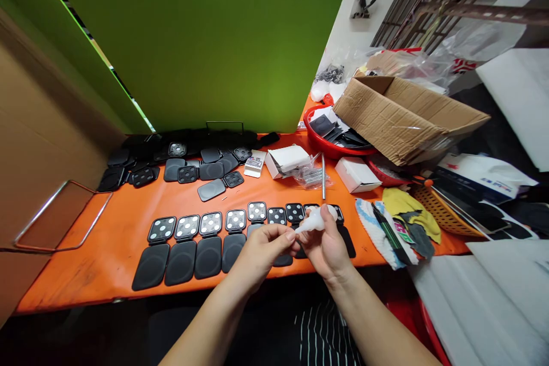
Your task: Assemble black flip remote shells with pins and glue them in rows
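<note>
Head view. Right hand point(328, 249) grasps a small white bottle point(316, 219), fingers wrapped around it and thumb along its upper side. Bottle lies tilted, nozzle toward the left hand point(271, 246). Left thumb and forefinger are pinched together at the nozzle tip; whether anything small sits between them, cannot tell. Bottle position: held above the front part of the orange table point(124, 206), over the right portion of a row of black cases point(180, 263).

Cases: lie unfolded, dotted squares at the far side, plain dark panels at the near side. Both hands and the bottle partly cover the row's right portion. Behind it, a loose pile of similar black pieces point(211, 170) lies near the green panel point(206, 40).

Right of the pile: white carton point(288, 159), metal rod point(323, 177), second white carton point(358, 175). Red basin point(315, 138) behind these, open cardboard box point(394, 120) beside it. Yellow cloth point(398, 205) near the table's right end.
</note>
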Demonstrator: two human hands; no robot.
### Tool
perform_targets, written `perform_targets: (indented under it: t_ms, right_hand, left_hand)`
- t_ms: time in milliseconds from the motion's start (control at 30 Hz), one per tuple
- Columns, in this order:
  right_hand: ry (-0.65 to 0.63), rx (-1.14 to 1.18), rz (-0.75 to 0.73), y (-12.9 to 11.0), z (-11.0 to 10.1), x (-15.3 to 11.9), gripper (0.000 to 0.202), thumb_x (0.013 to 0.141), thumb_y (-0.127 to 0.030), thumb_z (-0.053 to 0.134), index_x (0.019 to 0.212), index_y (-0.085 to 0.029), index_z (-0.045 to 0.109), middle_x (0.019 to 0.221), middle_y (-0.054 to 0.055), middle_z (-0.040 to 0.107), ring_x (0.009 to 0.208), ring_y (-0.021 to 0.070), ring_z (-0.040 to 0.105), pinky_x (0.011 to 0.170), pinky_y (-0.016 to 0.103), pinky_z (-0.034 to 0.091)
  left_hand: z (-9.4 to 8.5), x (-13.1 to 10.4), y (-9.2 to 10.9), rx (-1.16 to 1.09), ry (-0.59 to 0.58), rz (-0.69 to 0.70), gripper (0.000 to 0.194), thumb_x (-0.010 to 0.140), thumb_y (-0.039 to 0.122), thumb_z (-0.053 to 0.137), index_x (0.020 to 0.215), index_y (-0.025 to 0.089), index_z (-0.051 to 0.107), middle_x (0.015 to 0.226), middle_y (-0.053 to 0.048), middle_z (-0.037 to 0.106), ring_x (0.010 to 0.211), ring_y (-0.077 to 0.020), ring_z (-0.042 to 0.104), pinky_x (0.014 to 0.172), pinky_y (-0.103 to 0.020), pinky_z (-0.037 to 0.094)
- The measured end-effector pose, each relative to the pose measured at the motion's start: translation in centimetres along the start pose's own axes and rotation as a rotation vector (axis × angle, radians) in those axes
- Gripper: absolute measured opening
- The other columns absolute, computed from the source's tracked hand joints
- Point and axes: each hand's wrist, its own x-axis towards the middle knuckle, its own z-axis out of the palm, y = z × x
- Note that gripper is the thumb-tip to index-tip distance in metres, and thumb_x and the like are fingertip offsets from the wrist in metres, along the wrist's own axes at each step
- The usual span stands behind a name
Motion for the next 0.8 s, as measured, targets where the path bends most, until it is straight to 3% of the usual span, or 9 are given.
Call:
perform_targets:
  t_ms: [200, 333, 500, 800]
  right_hand:
    - [-0.113, -0.004, 0.014, 0.6, -0.3, 0.0, 0.044, 0.062, -0.053, 0.075, 0.077, -0.014, 0.062, 0.045, -0.007, 0.043, 0.041, 0.0055, 0.036, 0.039, 0.017, 0.032]
    - [-0.139, 0.002, 0.067, 0.7, -0.3, -0.1, 0.043, 0.061, -0.049, 0.078, 0.083, -0.015, 0.063, 0.047, -0.006, 0.045, 0.044, 0.0063, 0.038, 0.041, 0.017, 0.033]
    - [-0.222, 0.03, 0.181, 1.0, -0.4, 0.0, 0.041, 0.065, -0.05, 0.075, 0.085, -0.016, 0.062, 0.048, -0.006, 0.045, 0.045, 0.0071, 0.038, 0.042, 0.017, 0.034]
    - [-0.169, -0.045, 0.104, 1.2, -0.4, -0.1, 0.044, 0.062, -0.05, 0.077, 0.082, -0.014, 0.062, 0.047, -0.005, 0.044, 0.044, 0.0067, 0.038, 0.041, 0.017, 0.035]
  left_hand:
    - [-0.8, 0.1, 0.6, 0.023, 0.027, 0.027, 0.018, 0.066, 0.032, 0.07, 0.064, 0.014, 0.066, 0.059, -0.002, 0.064, 0.057, -0.0114, 0.056, 0.058, -0.023, 0.042]
    - [-1.5, 0.2, 0.5, 0.063, 0.074, 0.048, 0.019, 0.066, 0.034, 0.07, 0.065, 0.014, 0.066, 0.061, -0.003, 0.065, 0.06, -0.0122, 0.058, 0.06, -0.023, 0.043]
    - [-2.4, 0.1, 0.3, 0.097, 0.022, 0.045, 0.021, 0.068, 0.036, 0.067, 0.066, 0.015, 0.065, 0.061, -0.002, 0.064, 0.06, -0.013, 0.058, 0.061, -0.024, 0.045]
    - [-2.3, 0.1, 0.8, 0.136, 0.077, 0.008, 0.017, 0.063, 0.03, 0.067, 0.059, 0.015, 0.059, 0.053, 0.001, 0.057, 0.051, -0.01, 0.05, 0.053, -0.022, 0.039]
